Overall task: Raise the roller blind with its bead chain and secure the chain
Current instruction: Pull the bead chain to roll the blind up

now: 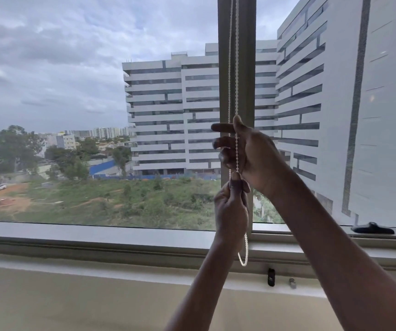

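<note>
A white bead chain [236, 68] hangs in two strands down the grey window mullion [247, 80]. My right hand [252, 151] is up at the chain, thumb raised, index and middle fingers straight and pointing left. One strand runs down across its palm and the other passes behind those fingers. Just below, my left hand [231, 206] grips the chain in its curled fingers. The chain's bottom loop [243, 260] dangles under that hand, in front of the window frame. The blind itself is out of view above the top edge.
A small black clip [271, 277] and a small metal fitting [292, 283] sit on the wall below the frame, under the chain loop. A black window handle [372, 228] lies on the right pane's lower frame. A beige ledge [96, 295] runs below the window.
</note>
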